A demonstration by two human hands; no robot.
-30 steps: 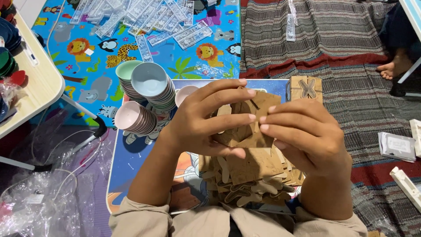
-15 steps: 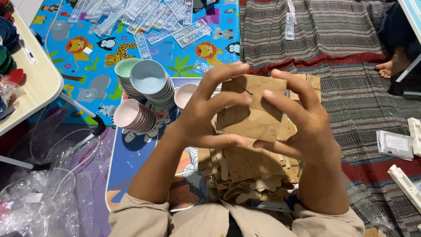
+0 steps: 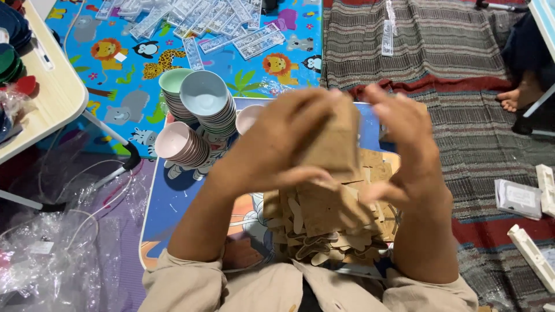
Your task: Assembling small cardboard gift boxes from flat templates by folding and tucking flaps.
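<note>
Light was even and bright, prob. from overhead indoor lamps; shadows were soft, faint under the bowls (image 3: 199,110). Both hands, left hand (image 3: 283,141) and right hand (image 3: 407,144), plus the cardboard piece (image 3: 332,144) were motion-blurred. Mat (image 3: 115,63) and rug (image 3: 457,52) stayed sharp. Plastic wrap (image 3: 52,260) showed mild glare. Slight wide-angle bend at edges.

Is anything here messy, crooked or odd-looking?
Yes. The stack of pink bowls lies tipped on its side beside two upright stacks, and the brown cardboard pieces under the hands sit in a loose, jumbled heap. The left hand and right hand hold a cardboard piece, blurred.
</note>
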